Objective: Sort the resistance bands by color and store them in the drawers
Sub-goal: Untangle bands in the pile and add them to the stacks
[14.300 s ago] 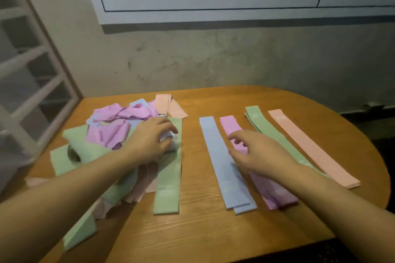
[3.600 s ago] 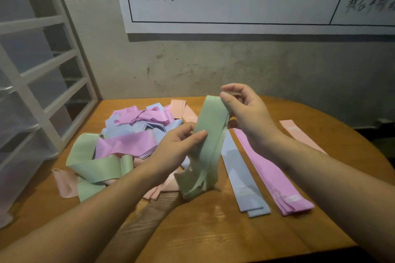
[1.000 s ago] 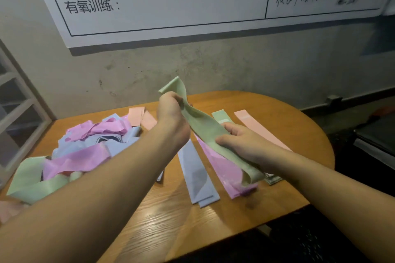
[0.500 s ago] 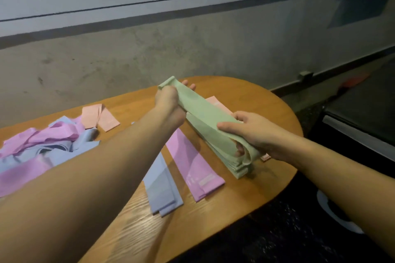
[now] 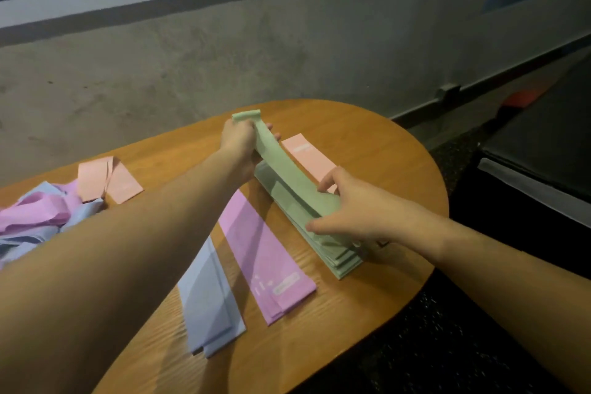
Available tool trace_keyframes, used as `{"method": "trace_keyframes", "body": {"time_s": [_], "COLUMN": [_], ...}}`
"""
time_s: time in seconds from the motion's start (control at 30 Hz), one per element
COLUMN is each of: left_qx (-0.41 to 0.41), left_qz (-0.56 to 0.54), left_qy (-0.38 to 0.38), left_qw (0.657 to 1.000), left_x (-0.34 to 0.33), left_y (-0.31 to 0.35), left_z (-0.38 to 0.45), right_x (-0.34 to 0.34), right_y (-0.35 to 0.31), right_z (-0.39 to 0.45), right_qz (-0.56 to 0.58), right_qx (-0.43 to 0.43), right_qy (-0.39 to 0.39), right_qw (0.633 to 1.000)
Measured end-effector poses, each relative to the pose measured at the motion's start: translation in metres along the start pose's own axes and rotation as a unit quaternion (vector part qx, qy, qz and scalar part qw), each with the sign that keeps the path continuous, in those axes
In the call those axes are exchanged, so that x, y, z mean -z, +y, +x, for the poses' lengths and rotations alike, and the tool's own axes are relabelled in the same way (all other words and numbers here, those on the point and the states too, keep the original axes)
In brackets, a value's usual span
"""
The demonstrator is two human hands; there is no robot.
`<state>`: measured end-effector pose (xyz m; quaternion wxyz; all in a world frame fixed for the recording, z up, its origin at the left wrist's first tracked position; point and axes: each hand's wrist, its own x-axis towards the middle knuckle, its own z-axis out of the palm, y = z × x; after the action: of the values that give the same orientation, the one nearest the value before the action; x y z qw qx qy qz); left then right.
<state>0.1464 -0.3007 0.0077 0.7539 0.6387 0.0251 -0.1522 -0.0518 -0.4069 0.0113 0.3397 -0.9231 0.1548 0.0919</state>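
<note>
A green resistance band (image 5: 281,163) is stretched between my hands just above the green stack (image 5: 332,253) on the wooden table (image 5: 367,144). My left hand (image 5: 240,141) grips its far end, and my right hand (image 5: 355,208) holds its near end down on the stack. Sorted rows lie beside it: a purple stack (image 5: 265,256), a blue stack (image 5: 208,301) and a pink stack (image 5: 310,157), partly hidden behind the green band. An unsorted heap of purple and blue bands (image 5: 41,217) sits at the left edge. No drawers are in view.
Loose pink bands (image 5: 108,182) lie beside the heap. A concrete wall (image 5: 224,57) rises behind the table. To the right of the table's rounded edge is dark floor and a black object (image 5: 543,150).
Both hands have lowered the green band closer to the green stack. The view has swung further right, so less of the heap shows.
</note>
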Motion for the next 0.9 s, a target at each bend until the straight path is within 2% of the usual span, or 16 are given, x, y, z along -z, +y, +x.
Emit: {"method": "trace_keyframes", "body": {"time_s": [0.13, 0.37, 0.53, 0.9], "left_qx": [-0.075, -0.123, -0.171, -0.147], "left_qz": [0.148, 0.256, 0.302, 0.321], "left_qy": [0.02, 0.049, 0.023, 0.01], "left_qw": [0.986, 0.958, 0.937, 0.936], "left_x": [0.003, 0.022, 0.032, 0.047], "left_y": [-0.003, -0.012, -0.02, -0.031], "left_z": [0.016, 0.04, 0.049, 0.056], "right_x": [-0.005, -0.008, -0.011, -0.017], "right_y": [-0.001, 0.001, 0.002, 0.007], "right_z": [0.004, 0.005, 0.005, 0.001], "right_qz": [-0.11, -0.199, -0.196, -0.259], "right_qx": [0.033, 0.064, 0.072, 0.085], "right_qy": [0.039, 0.077, 0.08, 0.075], "right_qw": [0.993, 0.975, 0.975, 0.959]}}
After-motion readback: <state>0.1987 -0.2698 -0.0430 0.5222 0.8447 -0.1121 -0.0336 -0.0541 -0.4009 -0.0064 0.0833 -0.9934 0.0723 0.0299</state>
